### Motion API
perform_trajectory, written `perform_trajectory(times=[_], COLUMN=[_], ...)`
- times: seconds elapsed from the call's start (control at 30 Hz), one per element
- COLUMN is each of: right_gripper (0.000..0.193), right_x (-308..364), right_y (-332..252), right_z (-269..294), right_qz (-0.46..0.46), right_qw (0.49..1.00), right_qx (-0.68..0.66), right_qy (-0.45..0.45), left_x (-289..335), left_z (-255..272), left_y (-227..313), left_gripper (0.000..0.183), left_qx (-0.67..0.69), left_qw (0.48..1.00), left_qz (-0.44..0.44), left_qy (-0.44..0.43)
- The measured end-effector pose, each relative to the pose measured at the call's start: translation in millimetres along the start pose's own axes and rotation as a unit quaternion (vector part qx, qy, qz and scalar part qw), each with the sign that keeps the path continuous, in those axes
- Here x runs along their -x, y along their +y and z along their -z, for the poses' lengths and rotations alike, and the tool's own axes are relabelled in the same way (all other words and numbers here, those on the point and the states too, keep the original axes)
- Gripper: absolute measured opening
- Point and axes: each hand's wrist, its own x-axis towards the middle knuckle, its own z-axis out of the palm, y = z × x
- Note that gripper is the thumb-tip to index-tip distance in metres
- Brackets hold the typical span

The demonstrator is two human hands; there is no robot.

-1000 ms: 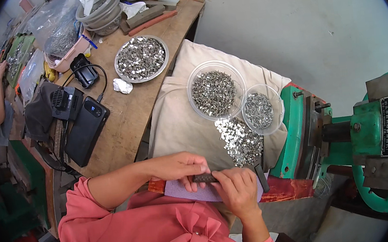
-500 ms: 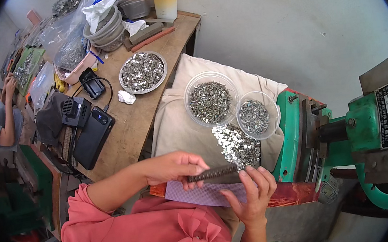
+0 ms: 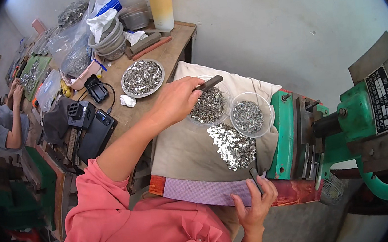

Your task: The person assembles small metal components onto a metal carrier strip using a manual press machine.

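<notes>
My left hand [image 3: 180, 100] is closed around one end of a dark, narrow bar [image 3: 210, 83], tilted above a round clear tub [image 3: 227, 96] of small metal pieces [image 3: 207, 107]. Close to the cloth's front edge, my right hand [image 3: 254, 204] grips a short dark flat strip [image 3: 255, 180] with its fingers. Touching the first tub is a smaller clear tub [image 3: 270, 126] with thin shiny metal bits [image 3: 249, 116]. A loose heap of silvery pieces [image 3: 233, 146] lies on the beige cloth [image 3: 178, 155], between the tubs and my right hand.
A green machine [image 3: 280, 135] stands at the right. On the left wooden table [image 3: 132, 122] are a plate of metal pieces [image 3: 142, 78], a power bank [image 3: 97, 133], stacked bowls [image 3: 109, 42] and a yellow bottle [image 3: 161, 11]. Another person [image 3: 5, 122] sits at far left.
My left hand has moved away and up over the larger tub with a bar. My right hand has dropped slightly, apart from the left, and now shows a dark strip in its fingers.
</notes>
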Motion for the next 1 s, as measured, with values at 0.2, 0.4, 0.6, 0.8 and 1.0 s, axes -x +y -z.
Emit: perform_trajectory(times=[0.2, 0.4, 0.6, 0.8, 1.0], right_gripper=[0.054, 0.049, 0.041, 0.045, 0.043], right_x=[6.5, 3.5, 0.6, -8.5, -10.4], right_y=[2.5, 1.4, -3.6, -13.7, -8.7], right_z=[0.5, -0.9, -7.6, -18.8, -39.9], right_qz=[-0.011, -0.004, 0.013, 0.014, 0.036], right_qw=[1.0, 1.0, 0.999, 0.997, 0.992], right_qx=[0.001, -0.012, -0.036, -0.068, -0.042], right_qy=[0.012, 0.028, 0.033, -0.011, -0.115], left_x=[3.1, 39.6, 89.3, 110.5, 110.0], left_z=[2.4, 9.9, -26.2, -58.9, -60.9], left_y=[-4.3, 16.1, 7.5, -3.1, 4.5], left_gripper=[0.033, 0.034, 0.036, 0.034, 0.029], left_qx=[0.116, 0.396, 0.513, 0.514, 0.423], left_qw=[0.989, 0.869, 0.692, 0.623, 0.691], left_qz=[0.071, 0.194, 0.313, 0.358, 0.343], left_qy=[-0.064, -0.225, -0.399, -0.467, -0.475])
